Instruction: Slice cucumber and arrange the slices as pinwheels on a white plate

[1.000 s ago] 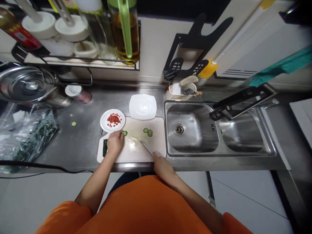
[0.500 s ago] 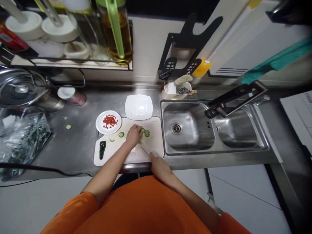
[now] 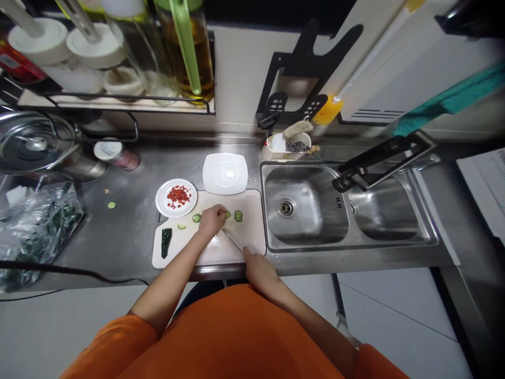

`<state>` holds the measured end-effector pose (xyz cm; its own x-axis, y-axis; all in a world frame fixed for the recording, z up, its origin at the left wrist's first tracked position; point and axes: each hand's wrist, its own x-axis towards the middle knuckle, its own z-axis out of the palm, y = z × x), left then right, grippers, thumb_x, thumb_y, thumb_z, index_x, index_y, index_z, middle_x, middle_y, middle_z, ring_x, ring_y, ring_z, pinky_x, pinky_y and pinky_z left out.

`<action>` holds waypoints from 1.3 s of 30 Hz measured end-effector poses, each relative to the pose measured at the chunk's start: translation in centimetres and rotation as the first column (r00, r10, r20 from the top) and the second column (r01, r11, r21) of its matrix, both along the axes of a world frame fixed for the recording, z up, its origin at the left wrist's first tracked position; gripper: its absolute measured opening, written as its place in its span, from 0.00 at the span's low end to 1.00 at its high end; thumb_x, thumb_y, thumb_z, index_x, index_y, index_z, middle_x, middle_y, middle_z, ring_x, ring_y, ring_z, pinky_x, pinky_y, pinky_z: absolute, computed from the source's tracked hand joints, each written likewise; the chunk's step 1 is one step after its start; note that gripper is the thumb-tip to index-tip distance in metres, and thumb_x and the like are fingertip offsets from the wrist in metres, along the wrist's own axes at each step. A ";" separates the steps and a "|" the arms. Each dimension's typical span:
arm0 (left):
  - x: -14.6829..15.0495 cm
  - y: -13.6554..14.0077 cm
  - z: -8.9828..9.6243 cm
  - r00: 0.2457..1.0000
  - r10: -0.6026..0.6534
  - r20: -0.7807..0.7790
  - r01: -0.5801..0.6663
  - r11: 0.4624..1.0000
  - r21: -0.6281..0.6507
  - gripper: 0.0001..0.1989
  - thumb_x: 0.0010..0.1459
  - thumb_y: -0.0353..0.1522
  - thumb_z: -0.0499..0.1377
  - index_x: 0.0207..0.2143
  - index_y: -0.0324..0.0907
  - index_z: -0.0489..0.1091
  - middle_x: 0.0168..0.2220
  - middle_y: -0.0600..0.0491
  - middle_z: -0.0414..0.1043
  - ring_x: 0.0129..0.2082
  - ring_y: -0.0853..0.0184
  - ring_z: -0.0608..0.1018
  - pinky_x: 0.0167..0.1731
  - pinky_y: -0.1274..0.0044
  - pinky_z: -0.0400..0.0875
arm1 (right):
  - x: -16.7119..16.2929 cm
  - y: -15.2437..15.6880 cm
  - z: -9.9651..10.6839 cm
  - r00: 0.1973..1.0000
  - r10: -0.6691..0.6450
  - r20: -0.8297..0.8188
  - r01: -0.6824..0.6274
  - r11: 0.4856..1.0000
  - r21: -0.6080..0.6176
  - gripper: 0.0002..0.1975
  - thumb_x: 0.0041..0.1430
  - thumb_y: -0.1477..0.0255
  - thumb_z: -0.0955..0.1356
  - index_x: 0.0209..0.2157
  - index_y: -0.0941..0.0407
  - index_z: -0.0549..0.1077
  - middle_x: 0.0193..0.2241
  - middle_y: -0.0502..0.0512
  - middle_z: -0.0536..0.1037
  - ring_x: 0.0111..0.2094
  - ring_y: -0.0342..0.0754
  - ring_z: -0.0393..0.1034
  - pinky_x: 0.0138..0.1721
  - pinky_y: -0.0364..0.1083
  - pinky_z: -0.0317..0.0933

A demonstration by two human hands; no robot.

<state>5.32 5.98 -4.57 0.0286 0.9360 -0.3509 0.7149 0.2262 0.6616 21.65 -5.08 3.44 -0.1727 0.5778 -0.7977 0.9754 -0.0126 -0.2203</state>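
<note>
My left hand (image 3: 212, 221) is over the middle of the white cutting board (image 3: 248, 242), fingers pinched on a thin cucumber slice (image 3: 228, 214). Just right of it lie overlapping cucumber slices (image 3: 238, 216). My right hand (image 3: 260, 268), at the board's front edge, is closed round the handle of a knife (image 3: 233, 241). Its blade rests low over the board and points toward my left hand, which is close to its tip. Left of that hand are another cucumber piece (image 3: 196, 217) and pale trimmings (image 3: 181, 227). A dark green cucumber length (image 3: 166, 243) lies at the board's left end.
A round plate of red pieces (image 3: 161, 199) overlaps the board's back left edge. Behind the board stands a white square dish (image 3: 225, 172). To the right is a double steel sink (image 3: 310, 205). Far left are a plastic bag of greens (image 3: 43, 231) and a lidded pot (image 3: 35, 139).
My left hand has shifted slightly left, away from the overlapping slices, with one slice at its fingertips. My right hand and the knife have barely moved.
</note>
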 end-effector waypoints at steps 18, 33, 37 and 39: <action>-2.5 -3.9 -0.3 0.963 0.267 0.035 -0.264 0.962 -0.066 0.11 0.51 0.36 0.56 0.35 0.43 0.74 0.24 0.56 0.73 0.27 0.67 0.75 0.32 0.76 0.67 | 0.4 1.2 0.4 0.999 -0.023 0.027 0.022 0.999 0.031 0.21 0.57 0.84 0.56 0.51 0.58 0.60 0.36 0.61 0.75 0.39 0.50 0.72 0.32 0.42 0.57; -2.3 -5.4 -1.9 0.990 0.088 -0.112 -0.065 0.978 0.197 0.08 0.54 0.35 0.56 0.33 0.42 0.71 0.29 0.52 0.71 0.31 0.66 0.73 0.34 0.76 0.66 | -1.0 1.4 -0.2 1.000 0.006 0.028 -0.009 0.994 0.108 0.21 0.57 0.84 0.55 0.52 0.60 0.58 0.37 0.63 0.75 0.43 0.53 0.71 0.37 0.46 0.62; -2.3 -5.6 -2.2 0.990 0.096 -0.103 -0.072 0.974 0.214 0.09 0.54 0.36 0.56 0.35 0.41 0.72 0.31 0.51 0.73 0.32 0.65 0.73 0.35 0.75 0.66 | -1.7 1.8 -0.1 0.999 0.035 0.034 -0.039 0.995 0.096 0.23 0.57 0.84 0.56 0.55 0.60 0.56 0.38 0.64 0.75 0.42 0.53 0.72 0.37 0.46 0.62; -2.4 -5.7 -2.3 0.992 0.091 -0.085 -0.070 0.972 0.224 0.10 0.54 0.36 0.57 0.37 0.41 0.72 0.33 0.50 0.73 0.33 0.65 0.73 0.37 0.75 0.67 | -2.0 1.8 -0.1 0.998 0.048 0.028 -0.051 0.993 0.109 0.23 0.57 0.85 0.55 0.55 0.60 0.56 0.38 0.64 0.75 0.42 0.53 0.72 0.37 0.46 0.62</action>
<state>2.94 0.32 -6.91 -0.0731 0.9884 -0.1332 0.7619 0.1415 0.6320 19.69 -3.26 3.31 -0.1839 0.6535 -0.7342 0.9795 0.0591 -0.1927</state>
